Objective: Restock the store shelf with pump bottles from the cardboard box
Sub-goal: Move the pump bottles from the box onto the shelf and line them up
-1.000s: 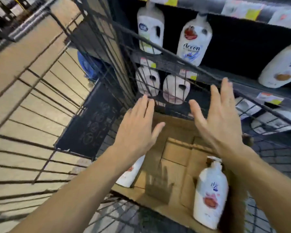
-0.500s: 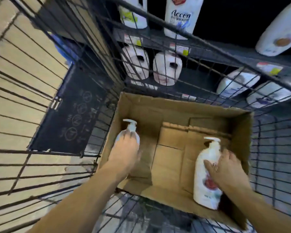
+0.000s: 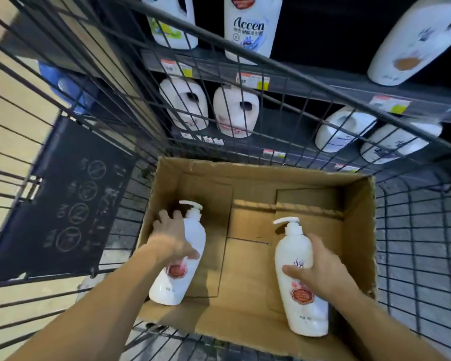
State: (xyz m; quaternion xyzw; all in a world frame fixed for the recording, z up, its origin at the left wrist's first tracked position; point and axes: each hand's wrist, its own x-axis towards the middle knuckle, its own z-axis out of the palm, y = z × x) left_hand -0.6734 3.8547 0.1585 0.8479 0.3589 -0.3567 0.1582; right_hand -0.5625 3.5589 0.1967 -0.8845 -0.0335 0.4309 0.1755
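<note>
Each hand wraps 1 bottle: left hand [image 3: 173, 237] at lower left, right hand [image 3: 320, 267] lower right. Both pump bottles [image 3: 182, 254] stand pump-up in the cardboard box [image 3: 359, 217]; lift goes straight up

A shop aisle: dark metal shelves [image 3: 323, 87] with price tags [image 3: 253, 80], white detergent jugs [image 3: 236, 113], and a black wire trolley [image 3: 414, 243].

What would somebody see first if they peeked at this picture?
Probably the two hands, each wrapped around a white pump bottle: the left hand holds the left bottle, the right hand holds the right bottle. Both bottles stand in an open cardboard box inside a wire cart. Behind it, a dark shelf holds bigger white jugs.
</note>
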